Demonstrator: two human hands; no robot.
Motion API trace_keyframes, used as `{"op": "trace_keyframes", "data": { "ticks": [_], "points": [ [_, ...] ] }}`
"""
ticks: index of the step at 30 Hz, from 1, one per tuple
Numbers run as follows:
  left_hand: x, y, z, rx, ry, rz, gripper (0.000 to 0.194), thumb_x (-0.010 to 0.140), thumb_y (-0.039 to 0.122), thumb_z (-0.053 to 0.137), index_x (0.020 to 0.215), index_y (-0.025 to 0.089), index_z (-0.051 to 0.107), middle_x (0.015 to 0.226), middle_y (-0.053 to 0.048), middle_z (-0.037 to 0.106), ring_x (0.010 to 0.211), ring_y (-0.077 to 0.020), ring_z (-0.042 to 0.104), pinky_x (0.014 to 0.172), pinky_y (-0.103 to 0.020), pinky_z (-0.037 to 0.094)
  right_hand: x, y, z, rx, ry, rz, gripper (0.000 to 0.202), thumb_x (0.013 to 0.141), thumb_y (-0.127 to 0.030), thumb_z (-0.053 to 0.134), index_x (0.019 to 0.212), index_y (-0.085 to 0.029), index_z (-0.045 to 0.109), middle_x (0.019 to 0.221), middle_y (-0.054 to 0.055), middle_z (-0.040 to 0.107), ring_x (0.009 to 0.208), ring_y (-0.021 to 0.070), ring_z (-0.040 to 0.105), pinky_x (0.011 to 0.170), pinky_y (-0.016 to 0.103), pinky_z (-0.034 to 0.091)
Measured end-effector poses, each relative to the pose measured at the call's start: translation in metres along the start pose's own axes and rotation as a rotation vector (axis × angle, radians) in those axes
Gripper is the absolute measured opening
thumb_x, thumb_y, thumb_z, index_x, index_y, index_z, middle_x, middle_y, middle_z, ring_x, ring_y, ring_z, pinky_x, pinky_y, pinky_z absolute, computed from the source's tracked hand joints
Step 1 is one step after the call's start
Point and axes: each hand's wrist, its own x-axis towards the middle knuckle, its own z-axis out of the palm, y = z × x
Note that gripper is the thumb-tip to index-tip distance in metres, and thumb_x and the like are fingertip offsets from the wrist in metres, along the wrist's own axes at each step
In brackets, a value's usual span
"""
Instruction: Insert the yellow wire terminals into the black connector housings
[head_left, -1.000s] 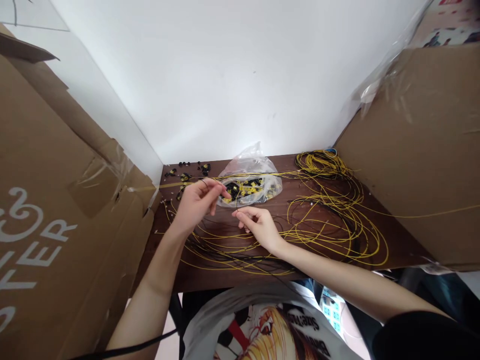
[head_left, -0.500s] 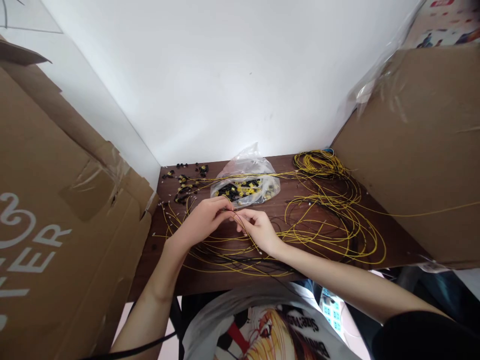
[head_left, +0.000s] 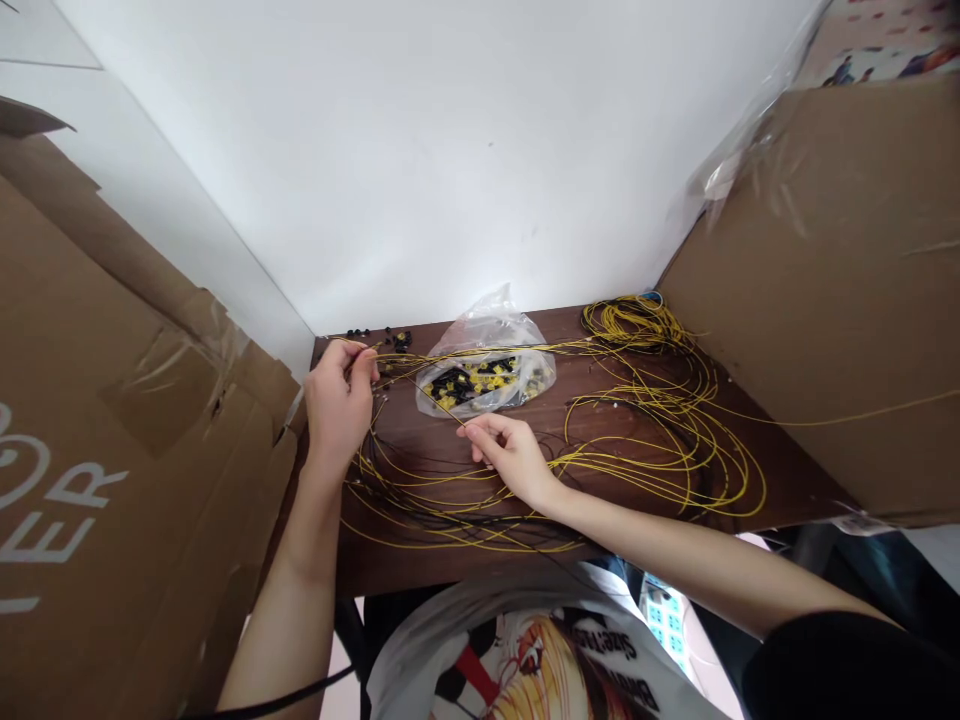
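My right hand (head_left: 517,462) is closed in a pinch on a thin wire (head_left: 440,403) over the middle of the brown table. From its fingertips this wire slants up and left, across the front of a clear plastic bag (head_left: 487,318), towards my left hand (head_left: 339,400). At the table's far left, the left hand's thumb and fingers are pinched together at the left end of a run of yellow and black wires (head_left: 577,345). Its fingers partly hide what they grip. Inside the open bag lie many small black and yellow connectors (head_left: 480,380).
Loose yellow wires (head_left: 660,480) spread in loops over the right and front of the table (head_left: 390,570). A coiled yellow bundle (head_left: 630,322) lies at the back right. Small black parts (head_left: 399,340) sit at the back left. Cardboard boxes (head_left: 135,400) flank both sides; a white wall stands behind.
My left hand has moved away from the right hand, left and back towards the table's far left. The right hand has stayed about where it was, still pinching a wire.
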Motion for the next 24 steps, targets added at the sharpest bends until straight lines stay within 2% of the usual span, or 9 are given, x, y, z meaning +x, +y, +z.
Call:
{"op": "trace_keyframes", "data": {
  "ticks": [2,3,7,9,14,19,24],
  "points": [
    [-0.002,0.002,0.004,-0.037,-0.009,-0.029,0.017,0.085,0.032,0.049,0.08,0.017,0.056,0.064,0.001,0.057,0.051,-0.0094,0.044,0.05,-0.02,0.032,0.0,0.001,0.0,-0.002,-0.003,0.002,0.035,0.083,-0.046,0.052,0.085,-0.014,0.066,0.054,-0.002,0.053,0.047,0.0087,0.043,0.048,0.021,0.033],
    [-0.004,0.005,0.006,-0.045,-0.081,-0.027,0.018,0.085,0.031,0.05,0.078,0.016,0.057,0.065,0.001,0.059,0.053,-0.0097,0.046,0.051,-0.02,0.033,0.0,0.001,0.0,-0.008,-0.003,-0.003,0.034,0.083,-0.046,0.052,0.085,-0.014,0.066,0.054,-0.002,0.054,0.047,0.0087,0.043,0.048,0.021,0.033],
    [-0.018,0.018,0.018,-0.031,-0.539,0.019,0.023,0.084,0.031,0.052,0.072,0.014,0.063,0.065,0.0,0.063,0.061,-0.0117,0.053,0.059,-0.021,0.037,0.0,0.002,0.0,-0.015,-0.001,-0.028,0.033,0.083,-0.045,0.051,0.083,-0.014,0.065,0.054,-0.002,0.053,0.048,0.0084,0.043,0.049,0.02,0.033],
    [-0.025,0.021,0.024,-0.057,-0.623,0.04,0.024,0.084,0.032,0.052,0.074,0.014,0.066,0.068,-0.001,0.064,0.063,-0.0125,0.054,0.06,-0.021,0.038,0.0,0.001,0.0,0.003,-0.005,-0.019,0.033,0.083,-0.045,0.051,0.083,-0.014,0.064,0.053,-0.003,0.052,0.046,0.008,0.042,0.048,0.02,0.033],
    [-0.03,0.023,0.025,-0.112,-0.7,0.1,0.022,0.084,0.031,0.054,0.082,0.014,0.069,0.079,-0.004,0.067,0.073,-0.014,0.059,0.067,-0.022,0.042,0.001,0.001,0.0,0.018,0.005,-0.016,0.031,0.083,-0.045,0.051,0.078,-0.015,0.061,0.053,-0.003,0.052,0.045,0.0079,0.041,0.047,0.02,0.033],
    [-0.029,0.027,0.017,-0.089,-0.772,0.107,0.022,0.081,0.032,0.058,0.09,0.015,0.069,0.088,-0.005,0.065,0.079,-0.0155,0.059,0.06,-0.021,0.041,0.001,0.001,0.001,-0.001,0.026,-0.037,0.029,0.085,-0.042,0.049,0.074,-0.016,0.057,0.053,-0.003,0.052,0.045,0.0079,0.041,0.047,0.02,0.033],
    [-0.029,0.025,0.024,-0.031,-0.66,0.169,0.025,0.083,0.033,0.056,0.072,0.013,0.066,0.068,-0.002,0.062,0.063,-0.0121,0.053,0.058,-0.021,0.038,0.0,0.002,0.0,-0.061,0.0,-0.068,0.027,0.086,-0.039,0.049,0.076,-0.016,0.06,0.053,-0.002,0.054,0.046,0.008,0.043,0.048,0.02,0.033]
  ]
}}
